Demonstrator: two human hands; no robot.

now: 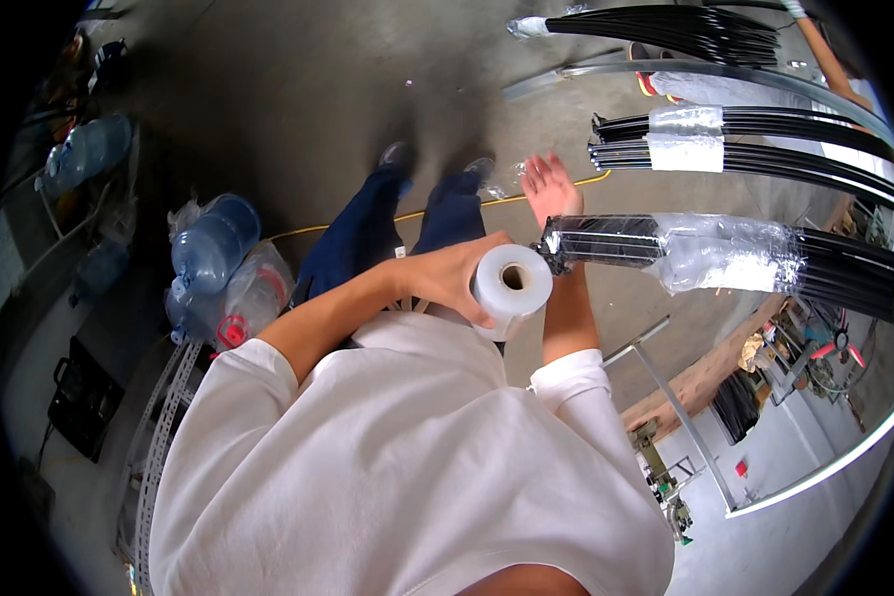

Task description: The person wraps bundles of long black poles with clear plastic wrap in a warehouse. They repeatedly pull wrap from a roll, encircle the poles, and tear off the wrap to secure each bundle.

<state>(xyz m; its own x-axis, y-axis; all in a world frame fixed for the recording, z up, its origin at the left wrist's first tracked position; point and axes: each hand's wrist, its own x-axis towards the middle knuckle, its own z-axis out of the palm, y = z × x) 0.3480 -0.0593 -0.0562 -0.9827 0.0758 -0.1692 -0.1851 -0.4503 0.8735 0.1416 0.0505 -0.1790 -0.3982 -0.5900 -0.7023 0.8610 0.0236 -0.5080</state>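
My left hand (457, 273) is wrapped round a roll of clear stretch film (491, 294), its cardboard core facing up. The roll is close to the end of a bundle of black rods or tubes (606, 239). Clear film is wound round part of that bundle, with a shiny wrapped stretch near its middle. My right forearm passes behind the bundle's end, and my right hand (551, 189) shows on the far side with its fingers stretched out. Nothing shows in the right palm. Whether film runs from the roll to the bundle, I cannot tell.
More black bundles (755, 124) with film bands lie on a metal rack at the right; another (666, 32) is farther off. A person's arm (834, 60) reaches in there. Large blue water bottles (209, 243) stand at the left. A yellow cable (512, 199) crosses the floor.
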